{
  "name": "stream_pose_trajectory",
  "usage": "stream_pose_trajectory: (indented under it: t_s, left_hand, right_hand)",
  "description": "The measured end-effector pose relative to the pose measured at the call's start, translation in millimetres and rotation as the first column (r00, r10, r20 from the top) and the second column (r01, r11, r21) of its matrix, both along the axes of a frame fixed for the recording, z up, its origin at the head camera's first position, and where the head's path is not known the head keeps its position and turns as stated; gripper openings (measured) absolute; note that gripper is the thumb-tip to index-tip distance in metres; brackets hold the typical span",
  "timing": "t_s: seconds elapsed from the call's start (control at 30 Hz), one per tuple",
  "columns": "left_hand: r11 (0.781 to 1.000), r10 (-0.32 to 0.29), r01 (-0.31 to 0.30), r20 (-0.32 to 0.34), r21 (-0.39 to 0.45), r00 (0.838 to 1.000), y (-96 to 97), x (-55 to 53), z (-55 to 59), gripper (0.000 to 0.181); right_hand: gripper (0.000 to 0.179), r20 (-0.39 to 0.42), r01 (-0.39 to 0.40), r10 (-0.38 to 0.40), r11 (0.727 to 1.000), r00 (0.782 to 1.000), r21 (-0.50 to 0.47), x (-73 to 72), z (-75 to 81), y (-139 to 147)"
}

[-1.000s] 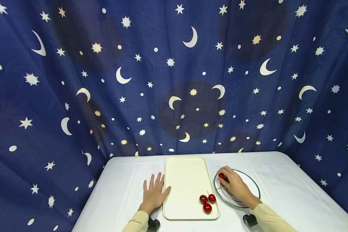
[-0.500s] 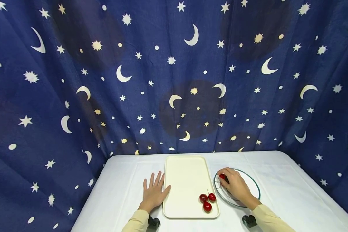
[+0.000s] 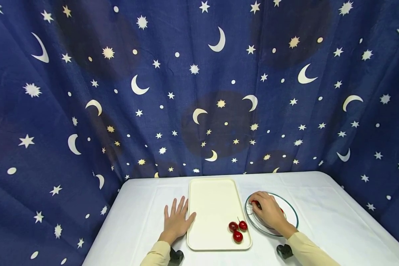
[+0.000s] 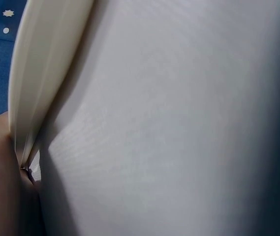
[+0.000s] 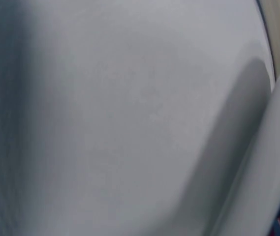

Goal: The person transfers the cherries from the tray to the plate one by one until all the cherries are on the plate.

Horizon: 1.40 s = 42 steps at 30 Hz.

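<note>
My right hand [image 3: 269, 211] is over a white plate with a dark green rim [image 3: 297, 218], at the right of the head view. Its fingers and thumb curl round a red cherry [image 3: 255, 202], mostly hidden by the fingers. A bit of red shows past the far side of that hand. My left hand [image 3: 177, 224] lies flat, fingers spread, with the thumb over the left edge of a cream tray [image 3: 209, 207]. Three dark red cherries [image 3: 237, 236] sit together in the tray's near right corner, one with a stem standing up.
A white cloth [image 3: 332, 214] covers the table. Behind it hangs a blue curtain [image 3: 173, 111] with moons and stars. The tray's side wall [image 4: 51, 59] fills the upper left of the left wrist view; the plate's underside [image 5: 263, 182] shows at the right wrist view's edge.
My right hand stays over the plate with its fingers shifting slightly; less of the cherry shows between them, and red now appears on the hand's far side. The left hand keeps still.
</note>
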<state>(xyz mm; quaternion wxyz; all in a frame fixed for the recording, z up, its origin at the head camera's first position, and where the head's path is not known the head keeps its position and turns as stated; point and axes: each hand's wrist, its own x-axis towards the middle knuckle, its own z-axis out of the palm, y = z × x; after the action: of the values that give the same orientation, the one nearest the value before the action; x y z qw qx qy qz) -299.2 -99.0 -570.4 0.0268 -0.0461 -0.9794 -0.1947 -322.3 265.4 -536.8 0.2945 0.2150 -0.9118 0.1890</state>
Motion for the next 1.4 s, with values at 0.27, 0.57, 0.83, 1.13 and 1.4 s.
stream_pose_trajectory:
  t_s: [0.27,0.57,0.83,1.13,1.4]
  left_hand:
    - [1.000,0.002,-0.002,-0.019,-0.011,1.000,-1.9,-3.9,-8.1,0.074]
    - [0.999,0.014,-0.015,-0.011,-0.043,1.000,-2.9,-5.9,-16.2,0.075]
    - [0.999,0.014,-0.015,-0.009,-0.052,1.000,-1.7,-5.5,-16.2,0.076]
    - [1.000,0.004,-0.005,-0.041,-0.018,0.999,-2.2,-5.4,-9.7,0.074]
    - [1.000,-0.002,0.002,-0.036,-0.004,0.999,-1.7,-1.9,-7.3,0.074]
  right_hand:
    - [0.022,-0.012,-0.002,0.002,1.000,1.000,0.002,-1.0,-1.3,-2]
    - [0.020,-0.018,-0.001,0.001,0.999,1.000,-0.032,3.4,-0.5,-5]
    - [0.020,-0.005,-0.058,0.058,0.998,0.998,-0.011,6.5,0.3,-10]
    - [0.026,-0.007,-0.170,0.170,0.985,0.985,-0.013,5.1,1.4,-19]
    - [0.024,0.012,-0.214,0.214,0.977,0.977,-0.004,11.1,4.4,-25]
